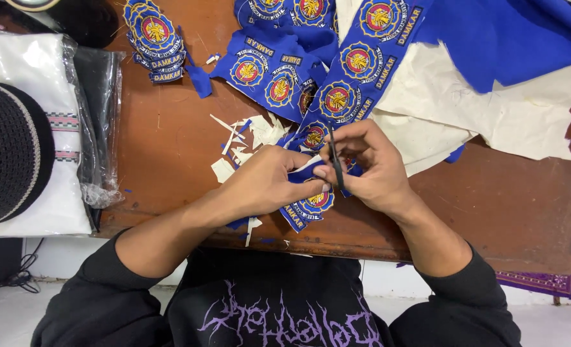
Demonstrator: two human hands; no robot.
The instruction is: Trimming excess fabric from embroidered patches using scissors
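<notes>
While our left hand (266, 183) pinches the blue patch strip (311, 202), our right hand (369, 170) grips black scissors (335, 166) (blades at the cloth) over the table (169, 141).

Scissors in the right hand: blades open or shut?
Cannot tell. The scissors show only as a thin dark edge between the right hand's fingers.

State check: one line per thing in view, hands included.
left hand: closed on the blue badge strip
right hand: gripping small black scissors, blades at the strip
cut badges: stacked, far left of table
uncut badge cloth: spread flat
scraps: scattered loose
</notes>
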